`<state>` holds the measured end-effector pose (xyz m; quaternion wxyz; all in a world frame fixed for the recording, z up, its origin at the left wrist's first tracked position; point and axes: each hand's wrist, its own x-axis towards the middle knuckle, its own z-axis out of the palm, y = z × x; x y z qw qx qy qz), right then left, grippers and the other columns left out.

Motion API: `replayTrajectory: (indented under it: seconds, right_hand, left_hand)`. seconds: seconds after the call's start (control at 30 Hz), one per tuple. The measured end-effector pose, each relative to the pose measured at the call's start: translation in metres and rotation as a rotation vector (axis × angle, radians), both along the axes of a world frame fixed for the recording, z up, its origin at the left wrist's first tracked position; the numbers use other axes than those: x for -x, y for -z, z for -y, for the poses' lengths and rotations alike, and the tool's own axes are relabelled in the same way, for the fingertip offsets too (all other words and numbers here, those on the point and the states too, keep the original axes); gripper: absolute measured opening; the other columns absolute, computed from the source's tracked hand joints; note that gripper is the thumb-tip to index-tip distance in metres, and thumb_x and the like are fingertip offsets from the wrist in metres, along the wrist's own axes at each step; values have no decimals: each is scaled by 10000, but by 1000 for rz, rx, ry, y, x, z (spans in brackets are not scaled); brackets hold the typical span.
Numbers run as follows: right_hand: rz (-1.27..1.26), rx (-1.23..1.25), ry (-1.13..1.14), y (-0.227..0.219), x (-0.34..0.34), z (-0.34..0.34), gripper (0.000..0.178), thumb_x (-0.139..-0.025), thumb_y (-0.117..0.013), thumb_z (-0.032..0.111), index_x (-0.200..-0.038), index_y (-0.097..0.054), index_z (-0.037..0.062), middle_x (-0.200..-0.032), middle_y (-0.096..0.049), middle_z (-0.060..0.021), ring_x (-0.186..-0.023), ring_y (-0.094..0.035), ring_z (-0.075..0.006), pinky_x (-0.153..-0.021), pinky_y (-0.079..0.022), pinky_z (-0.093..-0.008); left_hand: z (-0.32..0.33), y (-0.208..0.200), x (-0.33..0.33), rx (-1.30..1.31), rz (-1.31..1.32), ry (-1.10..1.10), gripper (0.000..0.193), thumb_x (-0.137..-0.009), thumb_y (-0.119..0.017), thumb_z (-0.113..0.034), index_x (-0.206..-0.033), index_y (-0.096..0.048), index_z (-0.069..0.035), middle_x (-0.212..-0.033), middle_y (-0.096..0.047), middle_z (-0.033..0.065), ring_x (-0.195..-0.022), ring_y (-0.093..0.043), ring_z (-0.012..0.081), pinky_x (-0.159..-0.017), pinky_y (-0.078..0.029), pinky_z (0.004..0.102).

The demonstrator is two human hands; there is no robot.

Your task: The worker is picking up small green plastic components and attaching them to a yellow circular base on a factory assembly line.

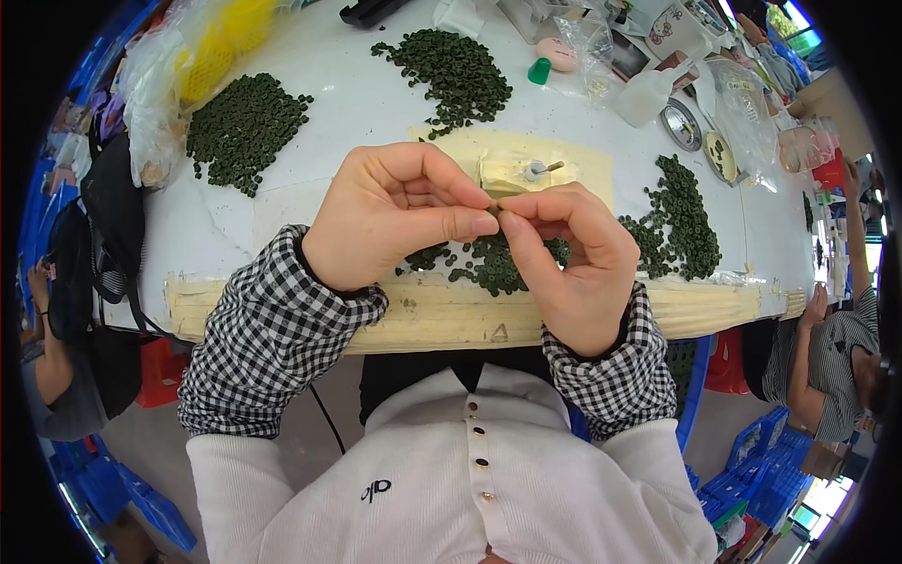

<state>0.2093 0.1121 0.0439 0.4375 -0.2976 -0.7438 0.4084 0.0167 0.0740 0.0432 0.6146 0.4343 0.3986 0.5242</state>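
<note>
My left hand [381, 218] and my right hand [581, 268] meet over the table's near edge, thumb and forefinger of each pinched together. A small dark green piece [496, 208] shows between the fingertips, mostly covered by them. Beneath and behind my hands lies a heap of small round dark green pieces [493, 268]; some seem to have a hole in the middle. Just beyond my fingers, a cream-coloured block [505, 165] sits on a yellowish sheet [592, 169], with a white fitting and a thin metal pin [554, 166] on it.
More green pieces lie in heaps at the far left [246, 132], the back [456, 75] and the right [691, 221]. Round tins [681, 125], a translucent bottle [644, 97] and plastic bags [747, 113] crowd the back right. A black bag [117, 221] hangs at left. Other people sit on both sides.
</note>
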Motion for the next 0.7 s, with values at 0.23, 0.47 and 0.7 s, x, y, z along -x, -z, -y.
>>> replayTrajectory:
  seconds: [0.23, 0.47, 0.7]
  right_hand:
    - [7, -42, -23, -2, -1, 0, 135, -805, -682, -49, -936, -685, -16, -835, -653, -79, -719, -634, -114, -639, -517, -221]
    - [-66, 67, -132, -2, -5, 0, 144, -798, -685, -62, -931, -680, -8, -849, -649, -79, -727, -635, -123, -648, -512, -226]
    - [5, -94, -182, -6, -8, -4, 158, -768, -728, -52, -902, -672, 10, -832, -632, -70, -714, -631, -137, -640, -515, -242]
  left_hand:
    - [0, 1, 1, -4, 5, -10, 133, -812, -708, 62, -892, -621, 1, -878, -701, 106, -797, -681, 134, -742, -565, 241]
    - [-2, 0, 5, 25, 111, 139, 139, -815, -719, 26, -901, -614, -5, -855, -696, 90, -768, -673, 122, -709, -554, 225]
    - [-4, 3, 11, 81, 150, 263, 124, -831, -714, -8, -925, -638, 19, -828, -702, 102, -717, -677, 126, -671, -561, 228]
